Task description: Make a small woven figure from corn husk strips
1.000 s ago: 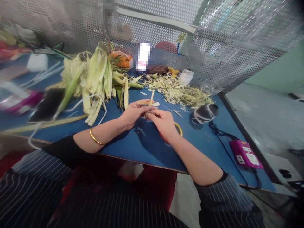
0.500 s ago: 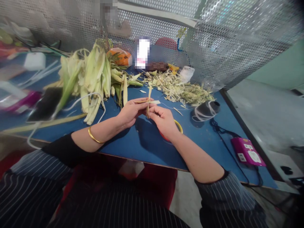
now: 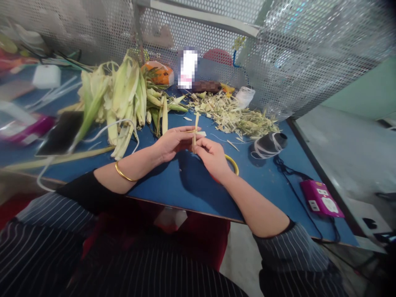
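Note:
Crossed strips of pale corn husk (image 3: 197, 120) stand up between my two hands over the blue table. My left hand (image 3: 173, 142) pinches the strips from the left, thumb and fingers closed on them. From the right, the fingertips of my right hand (image 3: 210, 154) grip the lower end of the upright strip. Under my right wrist lies a ring-shaped yellow and red object (image 3: 232, 164), partly covered by the hand. A thin white thread runs from near the strips toward a dark spool (image 3: 269, 144) wound with white cord.
A heap of corn husks (image 3: 123, 90) lies at the left, beside a dark phone (image 3: 60, 133) with a white cable. Husk scraps (image 3: 235, 115) cover the back right. A purple power strip (image 3: 321, 199) sits at the right edge; a perforated metal screen (image 3: 204, 24) stands behind.
The pale strip end pointing right from the crossing shows shorter now. Both hands keep their hold on the husk strips, with only slight finger movement. The view has shifted a little.

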`<move>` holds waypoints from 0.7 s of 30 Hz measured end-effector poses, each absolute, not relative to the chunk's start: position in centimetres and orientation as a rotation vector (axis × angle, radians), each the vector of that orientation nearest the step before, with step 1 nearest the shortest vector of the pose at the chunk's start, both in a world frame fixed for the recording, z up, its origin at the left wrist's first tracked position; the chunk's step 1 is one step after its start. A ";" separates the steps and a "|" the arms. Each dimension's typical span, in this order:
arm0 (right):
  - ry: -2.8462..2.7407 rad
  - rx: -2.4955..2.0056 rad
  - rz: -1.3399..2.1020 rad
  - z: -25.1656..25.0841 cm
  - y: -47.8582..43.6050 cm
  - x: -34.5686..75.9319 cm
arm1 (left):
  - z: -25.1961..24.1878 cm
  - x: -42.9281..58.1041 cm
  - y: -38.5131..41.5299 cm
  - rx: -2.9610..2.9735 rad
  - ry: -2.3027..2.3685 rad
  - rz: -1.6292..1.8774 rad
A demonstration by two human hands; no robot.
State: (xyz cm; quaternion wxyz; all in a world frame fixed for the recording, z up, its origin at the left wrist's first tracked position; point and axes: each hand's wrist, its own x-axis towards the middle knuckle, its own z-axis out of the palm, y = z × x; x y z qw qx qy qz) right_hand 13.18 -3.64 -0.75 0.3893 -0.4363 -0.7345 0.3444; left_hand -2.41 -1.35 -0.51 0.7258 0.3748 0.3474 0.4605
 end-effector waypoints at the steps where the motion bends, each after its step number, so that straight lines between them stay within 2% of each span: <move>1: -1.819 -1.129 0.894 -0.8 -3.6 13.2 | -0.4 -2.6 -1.2 0.852 0.768 0.993; 5: -1.694 -1.167 0.959 -0.8 -3.6 13.2 | -0.1 -3.3 -0.9 1.006 0.924 1.003; 9: -1.795 -1.197 0.819 -0.6 -3.8 13.4 | 0.1 -3.5 -1.0 1.223 1.135 1.131; 21: -1.907 -1.254 0.485 -0.5 -3.5 13.7 | 0.3 -3.2 -1.4 1.401 1.096 1.235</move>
